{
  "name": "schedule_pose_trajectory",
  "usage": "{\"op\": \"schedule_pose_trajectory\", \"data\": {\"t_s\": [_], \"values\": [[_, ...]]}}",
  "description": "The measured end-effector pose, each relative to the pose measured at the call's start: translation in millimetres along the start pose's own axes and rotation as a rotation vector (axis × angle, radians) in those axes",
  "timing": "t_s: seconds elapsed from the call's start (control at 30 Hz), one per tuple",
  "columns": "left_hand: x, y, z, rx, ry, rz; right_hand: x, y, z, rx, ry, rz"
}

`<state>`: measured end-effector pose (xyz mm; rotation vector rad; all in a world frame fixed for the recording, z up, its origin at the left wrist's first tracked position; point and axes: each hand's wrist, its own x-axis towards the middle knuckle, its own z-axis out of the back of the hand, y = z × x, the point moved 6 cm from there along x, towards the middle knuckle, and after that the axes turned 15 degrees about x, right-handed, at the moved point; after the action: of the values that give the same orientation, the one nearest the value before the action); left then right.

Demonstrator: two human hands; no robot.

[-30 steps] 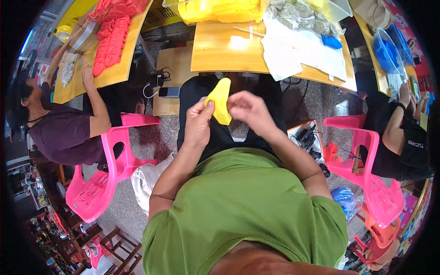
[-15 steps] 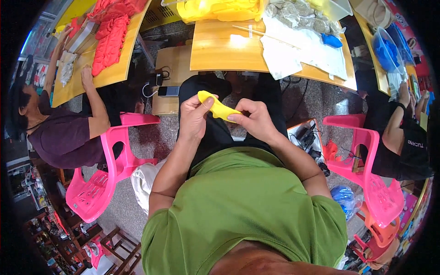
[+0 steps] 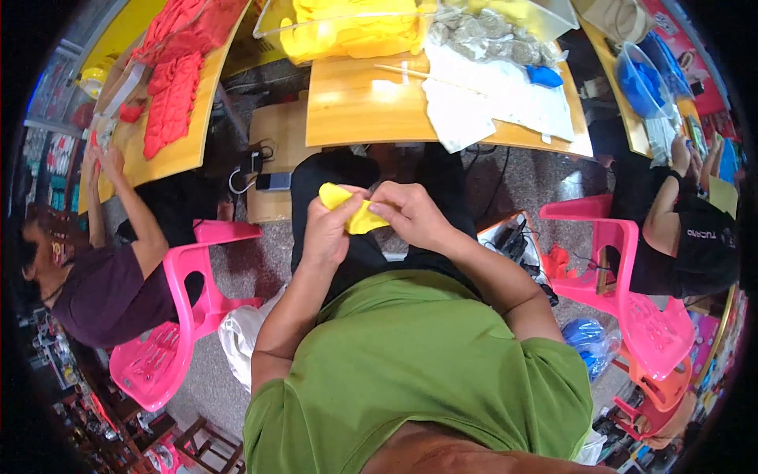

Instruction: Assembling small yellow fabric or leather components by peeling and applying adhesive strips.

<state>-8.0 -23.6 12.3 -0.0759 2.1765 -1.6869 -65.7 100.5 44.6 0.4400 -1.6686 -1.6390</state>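
Above my lap, a limp, soft yellow piece [image 3: 365,220] is between my two hands; cloth or thin rubber, I cannot tell. My left hand [image 3: 326,231] is closed round its left part, thumb lying along the top, and one yellow end sticks up past the fingers. With thumb and fingers pinched, my right hand [image 3: 412,215] grips its upper right edge. The lower corner hangs loose between the hands, and some left fingers are hidden behind the piece.
A wooden table [image 3: 347,103] ahead bears a clear bin [image 3: 272,28] of yellow pieces, a white cloth [image 3: 458,110], a stick, a blue piece and bagged grey lumps. Co-workers sit at both sides by pink chairs [image 3: 185,316]. A box of cables [image 3: 513,237] stands on the floor at right.
The yellow piece was stretched out long and slanting between my hands; now it is bunched and folded. My hands have come closer together. The left co-worker's hands have come together.
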Motion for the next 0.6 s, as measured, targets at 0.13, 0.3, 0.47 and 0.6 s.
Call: {"op": "schedule_pose_trajectory", "data": {"t_s": [0.13, 0.3, 0.47, 0.6], "values": [[10.9, -3.6, 20.4, -0.010, -0.107, -0.010, 16.9, -15.4, 24.1, 0.112, -0.015, -0.093], [33.3, -6.7, 20.1, -0.339, 0.156, -0.046, 18.2, -32.2, 37.9, 0.781, -0.120, -0.455], [39.1, -19.9, -9.7, -0.180, 0.297, -0.176, 11.4, -44.6, 5.0, 1.226, 0.051, -0.726], [53.5, -26.7, 7.9, -0.276, 0.006, -0.095, 44.7, -39.1, 57.9, 0.018, -0.096, -0.294]]}}
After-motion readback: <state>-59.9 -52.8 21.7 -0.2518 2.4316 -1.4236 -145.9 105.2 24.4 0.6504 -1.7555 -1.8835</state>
